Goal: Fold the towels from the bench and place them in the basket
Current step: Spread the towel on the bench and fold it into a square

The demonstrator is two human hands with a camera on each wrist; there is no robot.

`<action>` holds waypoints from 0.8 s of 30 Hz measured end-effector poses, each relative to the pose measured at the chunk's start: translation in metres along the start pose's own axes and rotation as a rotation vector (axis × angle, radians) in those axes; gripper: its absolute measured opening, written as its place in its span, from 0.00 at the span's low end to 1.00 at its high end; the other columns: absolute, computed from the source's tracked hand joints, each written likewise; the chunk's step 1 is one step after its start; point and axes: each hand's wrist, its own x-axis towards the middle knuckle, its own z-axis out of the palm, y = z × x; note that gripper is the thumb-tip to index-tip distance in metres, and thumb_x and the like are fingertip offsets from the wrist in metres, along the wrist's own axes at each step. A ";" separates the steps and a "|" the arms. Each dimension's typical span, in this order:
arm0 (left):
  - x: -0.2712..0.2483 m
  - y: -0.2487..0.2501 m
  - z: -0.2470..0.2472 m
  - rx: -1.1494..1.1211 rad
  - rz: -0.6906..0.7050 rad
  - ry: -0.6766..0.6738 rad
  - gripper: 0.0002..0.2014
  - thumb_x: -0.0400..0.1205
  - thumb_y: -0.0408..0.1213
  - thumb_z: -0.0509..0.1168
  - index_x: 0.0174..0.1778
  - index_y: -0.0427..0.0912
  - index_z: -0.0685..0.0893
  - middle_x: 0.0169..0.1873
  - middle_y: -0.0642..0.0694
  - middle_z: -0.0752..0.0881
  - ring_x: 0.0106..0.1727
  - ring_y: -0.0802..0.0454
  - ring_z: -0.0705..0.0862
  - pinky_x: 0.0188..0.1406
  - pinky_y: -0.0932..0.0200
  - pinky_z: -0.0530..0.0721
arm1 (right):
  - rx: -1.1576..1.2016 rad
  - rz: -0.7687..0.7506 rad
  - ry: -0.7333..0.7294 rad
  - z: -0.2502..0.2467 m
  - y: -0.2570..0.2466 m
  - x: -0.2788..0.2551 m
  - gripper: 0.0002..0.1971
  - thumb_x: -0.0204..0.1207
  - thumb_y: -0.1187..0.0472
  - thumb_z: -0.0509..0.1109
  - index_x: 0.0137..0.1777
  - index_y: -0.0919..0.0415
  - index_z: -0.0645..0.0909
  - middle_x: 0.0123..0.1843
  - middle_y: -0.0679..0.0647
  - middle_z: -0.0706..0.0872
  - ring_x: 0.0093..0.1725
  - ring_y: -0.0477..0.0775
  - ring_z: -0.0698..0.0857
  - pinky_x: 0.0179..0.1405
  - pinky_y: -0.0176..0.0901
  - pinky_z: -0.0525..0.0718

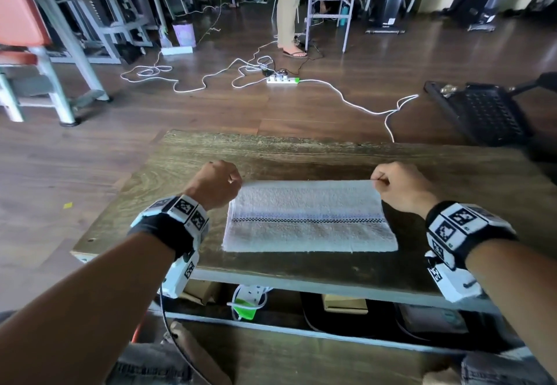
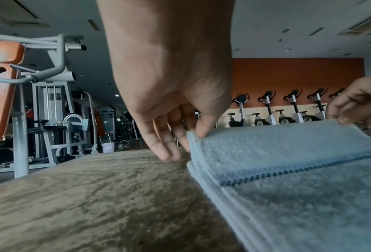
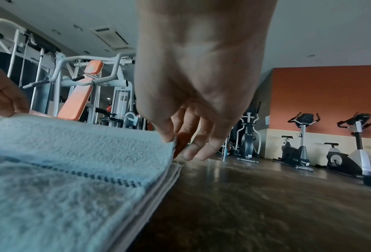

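A white towel [image 1: 310,219] with a dark checked stripe lies folded in layers on the wooden bench [image 1: 271,155]. My left hand [image 1: 217,184] pinches its far left corner [image 2: 193,134] between thumb and fingers. My right hand [image 1: 398,185] pinches the far right corner [image 3: 171,141] the same way. Both corners are lifted slightly off the layers below, so the far edge of the towel [image 2: 288,141] hangs raised between the hands. The towel's near edge lies flat on the bench. A black basket [image 1: 482,113] stands on the floor at the far right.
White cables and a power strip [image 1: 281,79] lie on the floor beyond the bench. A person's legs [image 1: 287,8] stand farther back. A gym machine with orange pads [image 1: 27,38] is at the left. Exercise bikes [image 3: 299,145] line the orange wall.
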 end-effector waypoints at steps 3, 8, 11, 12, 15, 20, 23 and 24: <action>0.014 -0.006 0.015 0.024 -0.052 -0.059 0.09 0.86 0.34 0.61 0.56 0.39 0.86 0.57 0.41 0.89 0.47 0.52 0.84 0.44 0.61 0.82 | -0.022 0.006 -0.008 0.014 0.000 0.012 0.09 0.82 0.64 0.67 0.46 0.56 0.89 0.47 0.50 0.90 0.44 0.52 0.87 0.48 0.54 0.89; 0.019 -0.019 0.031 0.051 -0.049 -0.080 0.19 0.83 0.51 0.67 0.64 0.43 0.83 0.57 0.44 0.87 0.47 0.52 0.82 0.42 0.62 0.80 | -0.023 -0.048 -0.005 0.029 0.003 0.013 0.07 0.82 0.66 0.69 0.49 0.63 0.89 0.44 0.53 0.85 0.43 0.53 0.84 0.47 0.47 0.81; 0.019 -0.023 0.029 0.063 -0.027 -0.081 0.17 0.83 0.51 0.68 0.61 0.43 0.85 0.55 0.46 0.88 0.47 0.54 0.84 0.42 0.64 0.80 | 0.001 -0.037 -0.038 0.027 0.007 0.015 0.05 0.81 0.65 0.72 0.45 0.58 0.89 0.41 0.49 0.85 0.42 0.51 0.84 0.48 0.51 0.85; 0.019 -0.023 0.028 0.063 -0.019 -0.084 0.14 0.84 0.47 0.68 0.60 0.43 0.85 0.55 0.46 0.89 0.47 0.54 0.84 0.42 0.65 0.81 | -0.002 -0.026 -0.060 0.026 0.008 0.016 0.06 0.80 0.64 0.73 0.43 0.55 0.88 0.41 0.49 0.85 0.41 0.50 0.85 0.47 0.52 0.87; 0.017 -0.017 0.022 0.062 -0.014 -0.078 0.10 0.84 0.39 0.67 0.58 0.41 0.86 0.55 0.44 0.88 0.47 0.53 0.84 0.41 0.67 0.80 | -0.002 -0.001 -0.081 0.022 0.008 0.014 0.06 0.80 0.65 0.71 0.44 0.53 0.85 0.43 0.51 0.88 0.42 0.52 0.87 0.47 0.54 0.89; 0.009 0.002 -0.007 0.078 0.036 -0.016 0.09 0.85 0.40 0.66 0.56 0.42 0.85 0.53 0.46 0.88 0.46 0.53 0.85 0.38 0.65 0.80 | 0.027 -0.034 0.052 -0.003 0.000 0.001 0.08 0.81 0.66 0.69 0.43 0.53 0.84 0.44 0.48 0.87 0.46 0.52 0.86 0.47 0.50 0.86; -0.001 0.016 -0.035 0.062 0.084 0.108 0.06 0.83 0.42 0.68 0.50 0.45 0.87 0.49 0.48 0.89 0.44 0.53 0.85 0.39 0.59 0.82 | 0.054 -0.031 0.185 -0.029 -0.007 -0.009 0.09 0.79 0.66 0.68 0.40 0.53 0.84 0.41 0.49 0.88 0.44 0.54 0.87 0.48 0.50 0.87; -0.005 0.020 -0.044 0.052 0.091 0.158 0.04 0.82 0.42 0.68 0.48 0.47 0.87 0.48 0.48 0.90 0.43 0.51 0.86 0.41 0.56 0.85 | 0.066 -0.041 0.234 -0.038 -0.010 -0.012 0.08 0.78 0.65 0.68 0.40 0.53 0.84 0.39 0.50 0.88 0.44 0.55 0.86 0.49 0.49 0.87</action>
